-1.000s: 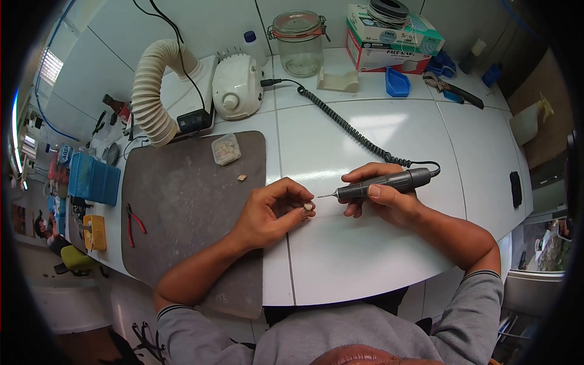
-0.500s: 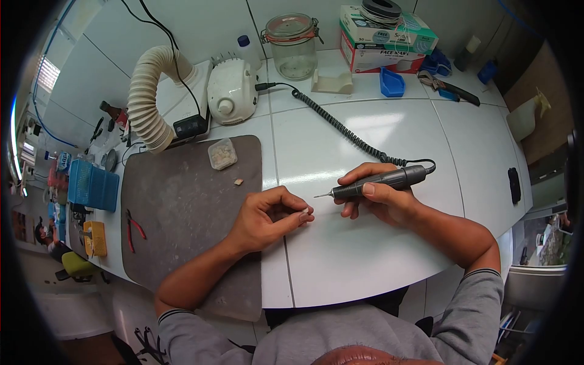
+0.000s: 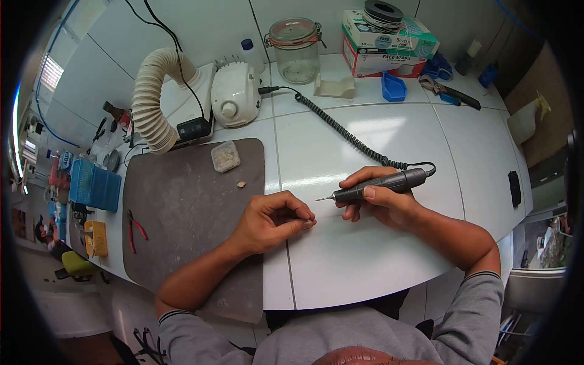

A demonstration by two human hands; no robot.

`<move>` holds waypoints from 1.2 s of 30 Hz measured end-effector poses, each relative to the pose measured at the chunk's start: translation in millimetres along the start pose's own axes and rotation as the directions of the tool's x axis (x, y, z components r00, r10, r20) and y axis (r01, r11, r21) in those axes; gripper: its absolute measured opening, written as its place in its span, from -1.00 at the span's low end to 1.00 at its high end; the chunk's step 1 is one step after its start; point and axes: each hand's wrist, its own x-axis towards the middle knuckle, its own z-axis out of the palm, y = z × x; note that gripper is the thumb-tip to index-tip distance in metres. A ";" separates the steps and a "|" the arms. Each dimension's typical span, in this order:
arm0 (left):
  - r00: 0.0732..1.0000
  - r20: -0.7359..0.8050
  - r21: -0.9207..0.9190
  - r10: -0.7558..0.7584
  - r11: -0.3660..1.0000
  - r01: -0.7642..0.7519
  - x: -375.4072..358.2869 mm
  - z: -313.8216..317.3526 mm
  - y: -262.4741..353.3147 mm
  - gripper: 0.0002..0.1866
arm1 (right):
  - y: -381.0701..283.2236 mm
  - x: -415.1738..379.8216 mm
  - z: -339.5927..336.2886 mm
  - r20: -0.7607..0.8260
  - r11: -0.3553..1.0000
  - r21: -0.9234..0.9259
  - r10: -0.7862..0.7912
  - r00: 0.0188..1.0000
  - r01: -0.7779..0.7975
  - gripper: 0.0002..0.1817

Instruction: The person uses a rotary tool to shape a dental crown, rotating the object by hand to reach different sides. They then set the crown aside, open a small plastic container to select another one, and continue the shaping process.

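My left hand (image 3: 272, 223) is closed in a pinch, thumb against fingertips, over the right edge of the grey mat. Whatever is between those fingertips is too small and covered to name. My right hand (image 3: 389, 201) grips a black rotary handpiece (image 3: 380, 186), its thin metal bur (image 3: 324, 199) pointing left toward my left fingertips, with a short gap between. A coiled black cord (image 3: 340, 132) runs from the handpiece back to a white control unit (image 3: 236, 97). On the mat (image 3: 182, 201), a small tan piece (image 3: 241, 184) lies near a clear plastic box (image 3: 225, 157) of pale pieces.
Red-handled pliers (image 3: 137, 232) lie on the mat's left side. A ribbed white hose (image 3: 149, 100) arches over its back edge. Along the back stand a glass jar (image 3: 296, 52), mask boxes (image 3: 389, 45), a blue tray (image 3: 393, 87) and an adjustable wrench (image 3: 450, 92). A blue basket (image 3: 94, 185) stands left.
The camera view has shifted slightly. My left fingertips have turned a little, and the pale speck seen between them before is less visible. The handpiece stays in my right hand, almost unmoved.
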 end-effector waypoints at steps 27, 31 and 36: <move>0.996 -0.032 -0.040 -0.087 0.995 0.086 0.4 -3.4 6.1 -0.95 | 1.0 0.7 -0.8 0.034 0.999 -0.031 -0.043 0.998 0.044 -0.46; 0.997 -0.051 -0.022 -0.057 0.998 0.056 -2.7 4.8 6.4 -0.87 | 0.2 -0.1 -0.1 0.037 0.999 -0.032 -0.038 0.999 0.040 -0.46; 0.999 -0.001 0.071 -0.044 0.997 0.044 -4.0 -2.4 1.2 -0.75 | 0.8 0.3 -1.5 0.043 0.999 -0.014 -0.034 0.999 0.035 -0.46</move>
